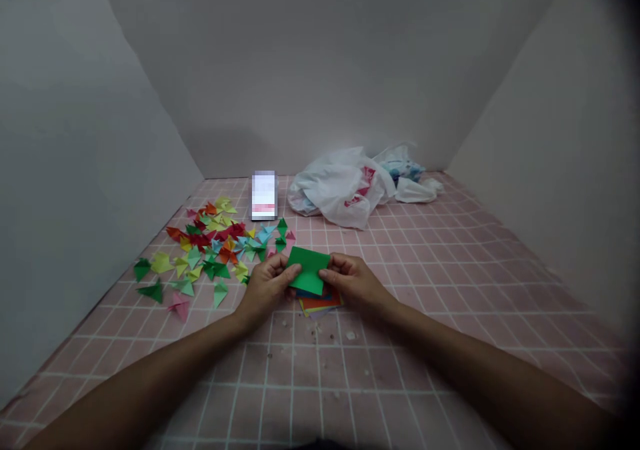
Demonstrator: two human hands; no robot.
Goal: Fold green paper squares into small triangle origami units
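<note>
A green square of origami paper [309, 271] is held up between both hands. My left hand [267, 283] pinches its left side, thumb on top and fingers behind. On the opposite side, my right hand [356, 281] grips the edge between thumb and curled fingers. Beneath the green sheet lies a small stack of coloured paper [324, 305], with orange, yellow, blue and lilac edges showing; the rest of it is hidden. To the left of my hands spread many folded paper pieces [197, 240] in red, yellow, green, blue, orange and pink.
A lit phone [263, 195] stands upright behind the folded pieces. White plastic bags [345, 187] lie crumpled at the back, with another bag [407, 173] beside them. The pink checked cloth [450, 270] reaches to walls on the left, back and right.
</note>
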